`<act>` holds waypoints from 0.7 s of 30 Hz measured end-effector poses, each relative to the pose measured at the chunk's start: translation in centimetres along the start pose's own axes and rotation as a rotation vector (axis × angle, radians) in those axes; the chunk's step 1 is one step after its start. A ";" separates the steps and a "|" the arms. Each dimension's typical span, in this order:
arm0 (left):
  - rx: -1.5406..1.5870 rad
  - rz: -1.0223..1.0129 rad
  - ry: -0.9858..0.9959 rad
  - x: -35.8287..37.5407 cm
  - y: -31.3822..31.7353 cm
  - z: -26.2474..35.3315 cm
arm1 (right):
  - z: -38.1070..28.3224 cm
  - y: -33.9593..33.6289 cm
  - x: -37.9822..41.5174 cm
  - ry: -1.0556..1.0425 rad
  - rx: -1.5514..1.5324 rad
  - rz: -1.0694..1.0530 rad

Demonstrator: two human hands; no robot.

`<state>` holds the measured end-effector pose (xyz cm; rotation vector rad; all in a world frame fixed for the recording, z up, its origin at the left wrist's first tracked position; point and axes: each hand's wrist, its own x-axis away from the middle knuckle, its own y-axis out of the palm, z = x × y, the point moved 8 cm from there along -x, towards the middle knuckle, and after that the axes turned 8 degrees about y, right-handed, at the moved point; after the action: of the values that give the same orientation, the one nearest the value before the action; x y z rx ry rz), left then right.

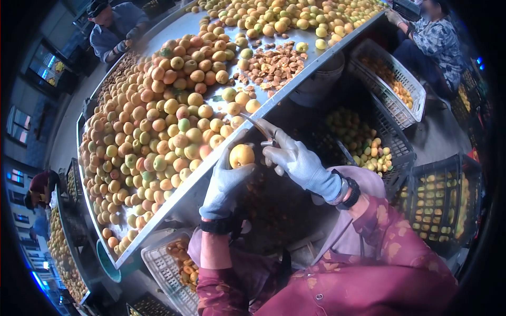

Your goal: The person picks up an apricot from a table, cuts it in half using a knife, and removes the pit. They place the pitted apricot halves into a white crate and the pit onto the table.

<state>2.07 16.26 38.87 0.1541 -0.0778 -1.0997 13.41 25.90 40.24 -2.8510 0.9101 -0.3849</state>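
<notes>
My left hand (pixel 225 181), in a pale glove, is closed round a yellow-orange apricot (pixel 242 156) just off the table's metal edge (pixel 196 178). To its right, my gloved right hand (pixel 295 158) grips a small knife (pixel 253 122), whose thin blade points up and left over the edge. The blade and the fruit look apart. Beyond the edge lies a large heap of apricots (pixel 153 126), orange to green. A pile of brown pits (pixel 274 67) sits farther back on the table.
A white crate of halved fruit (pixel 153 266) stands below left, another white crate (pixel 416 108) at right. Dark crates (pixel 464 210) hold more fruit. A white bucket (pixel 321 84) is under the table. Persons sit at back left (pixel 124 23) and back right (pixel 435 45).
</notes>
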 end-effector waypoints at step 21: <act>-0.551 0.009 -0.044 0.3 -0.5 -0.5 | -1.1 1.8 0.7 -0.079 0.220 -0.155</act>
<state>1.82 15.80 38.29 -0.3634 0.1855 -1.0784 12.66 24.00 41.13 -2.7193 0.5941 -0.3602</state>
